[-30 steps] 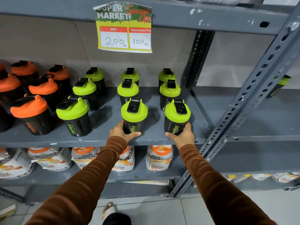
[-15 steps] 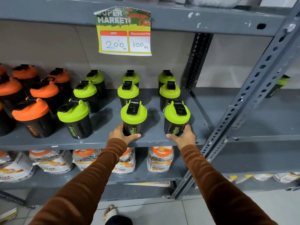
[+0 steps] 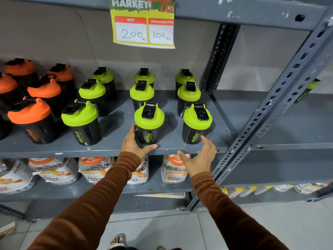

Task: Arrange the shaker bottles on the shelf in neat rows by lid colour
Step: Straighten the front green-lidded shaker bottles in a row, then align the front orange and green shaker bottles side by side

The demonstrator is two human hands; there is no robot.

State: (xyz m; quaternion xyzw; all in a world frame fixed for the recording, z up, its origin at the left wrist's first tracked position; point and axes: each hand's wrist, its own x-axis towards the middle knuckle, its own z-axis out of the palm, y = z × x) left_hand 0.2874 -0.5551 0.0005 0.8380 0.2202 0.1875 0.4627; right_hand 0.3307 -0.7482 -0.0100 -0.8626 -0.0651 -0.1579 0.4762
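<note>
Your left hand [image 3: 134, 145] cups the base of the front middle green-lid shaker [image 3: 149, 123], thumb across its front and fingers up its left side; grip partly closed on the bottle, which stands upright at the front edge of the shelf [image 3: 115, 148]. Your right hand [image 3: 199, 157] is open, palm turned inward, fingers spread, just in front of and below the front right green-lid shaker [image 3: 196, 123] and not touching it as far as the view shows. That bottle stands upright too, long axis vertical, up and slightly left of the right palm. Green lids sit in three columns running front to back: the left column [image 3: 81, 121] leans off line toward the orange-lid shakers [image 3: 29, 120], which fill the left part of the shelf. The middle and right columns look straight, three deep. One more green-lid bottle [image 3: 309, 89] shows in the next bay, half hidden behind the perforated upright [image 3: 281, 98], well apart from both hands; the right one is nearer. Judgement: sorting by colour looks mostly done here, and the two front bottles are being squared to the edge. If the stray bottle belongs with the rest, the reach goes right, past the upright. Price card [image 3: 144, 27] hangs above; packaged goods [image 3: 97, 170] lie on the shelf below.
</note>
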